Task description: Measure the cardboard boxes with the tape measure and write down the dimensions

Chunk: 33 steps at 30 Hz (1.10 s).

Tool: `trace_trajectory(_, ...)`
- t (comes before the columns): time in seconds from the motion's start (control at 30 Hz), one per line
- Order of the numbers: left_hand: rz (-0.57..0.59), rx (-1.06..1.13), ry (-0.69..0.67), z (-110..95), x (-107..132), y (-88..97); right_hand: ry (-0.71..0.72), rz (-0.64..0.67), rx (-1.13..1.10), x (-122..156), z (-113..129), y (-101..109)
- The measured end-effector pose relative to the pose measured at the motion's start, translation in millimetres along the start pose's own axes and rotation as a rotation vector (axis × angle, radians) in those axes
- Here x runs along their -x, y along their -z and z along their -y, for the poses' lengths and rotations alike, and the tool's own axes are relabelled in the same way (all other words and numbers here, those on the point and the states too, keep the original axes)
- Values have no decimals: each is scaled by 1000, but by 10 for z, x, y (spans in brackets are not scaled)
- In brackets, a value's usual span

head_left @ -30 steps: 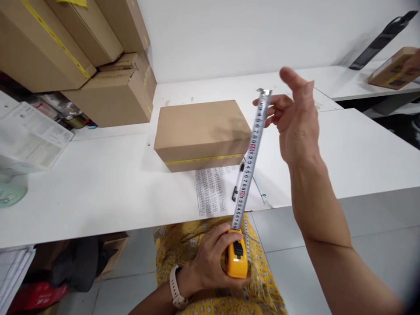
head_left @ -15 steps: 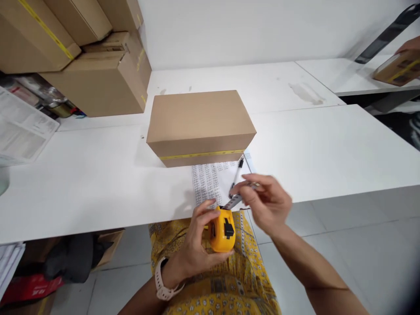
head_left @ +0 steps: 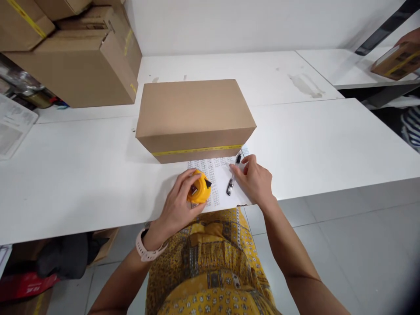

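Observation:
My left hand (head_left: 179,201) is wrapped around a yellow tape measure (head_left: 202,189), which rests over the left part of a sheet with rows of small writing (head_left: 215,199). No blade shows out of its case. My right hand (head_left: 256,179) is at the right side of the sheet, thumb and forefinger apart, the thumb tip at a clear pen with black ends (head_left: 230,186). The pen lies slantwise on the paper. Just behind the sheet stands a closed cardboard box (head_left: 193,109) with a yellow strip along its near side, covering the sheet's far edge.
Stacked cardboard boxes (head_left: 88,70) stand at the back left of the white table (head_left: 82,175). A printed plastic package (head_left: 15,127) lies at the left edge. At the far right, another person's hand (head_left: 408,37) is on a small box (head_left: 395,61).
The tape blade has gone back into its case. My left hand has moved the tape measure forward and left onto the sheet. My right hand has let go of the blade and reached the pen.

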State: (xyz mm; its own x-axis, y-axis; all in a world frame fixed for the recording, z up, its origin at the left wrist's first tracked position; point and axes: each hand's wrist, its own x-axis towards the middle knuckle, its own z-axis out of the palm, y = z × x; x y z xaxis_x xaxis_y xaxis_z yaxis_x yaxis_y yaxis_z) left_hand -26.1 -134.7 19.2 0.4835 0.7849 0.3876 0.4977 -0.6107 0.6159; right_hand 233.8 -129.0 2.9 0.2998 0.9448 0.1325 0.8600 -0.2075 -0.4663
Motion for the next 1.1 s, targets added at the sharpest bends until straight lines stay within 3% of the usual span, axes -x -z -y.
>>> trace_trajectory(0.1, 38, -181, 1, 154, -132, 0, 51, 105, 58, -89, -6, -16)
trace_trajectory(0.2, 89, -313, -26, 226, -203, 17, 67, 84, -6, -97, -45, 20)
trace_trajectory(0.37, 126, -417, -215, 71, -220, -29, -117, -37, -563, 40, -252, 249)
trace_trajectory(0.43, 214, -381, -339, -64, -232, -147, -149, -100, -731, 119, -308, 371)
trace_trajectory(0.5, 339, -349, -419, -197, -275, -306, -163, -181, -756, 187, -328, 474)
trace_trajectory(0.6, 490, -379, -439, -319, -396, -527, -208, -363, -646, 254, -308, 552)
trace_trajectory(0.7, 554, -428, -415, -311, -507, -666, -233, -531, -539, 277, -249, 540)
trace_trajectory(0.77, 548, -425, -394, -266, -536, -722, -169, -462, -602, 252, -197, 501)
trace_trajectory(0.87, 499, -403, -383, -211, -519, -778, -61, -95, -783, 131, -121, 412)
trace_trajectory(0.97, 461, -389, -370, -205, -489, -811, -76, 230, -897, -57, -72, 279)
trace_trajectory(1.03, 450, -391, -358, -217, -485, -822, -110, 312, -942, -177, -53, 175)
trace_trajectory(1.1, 455, -403, -358, -231, -496, -823, -115, 298, -952, -271, -38, 78)
